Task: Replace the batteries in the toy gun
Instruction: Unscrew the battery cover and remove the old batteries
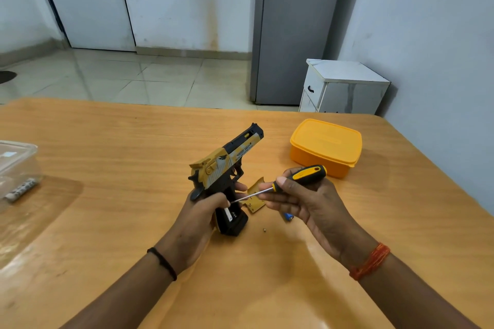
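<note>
Yellow grip cover and screw already off on the table, the left hand grips the upright toy gun while the right hand probes its open battery bay with a screwdriver, fresh batteries apparently not yet fitted.

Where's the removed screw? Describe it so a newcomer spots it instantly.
On the wooden table, look just right of the toy gun grip's base, held in the left hand. The screw is the tiny metallic speck lying alone there, nearer than the tan cover plate and left of the small blue item.
</note>
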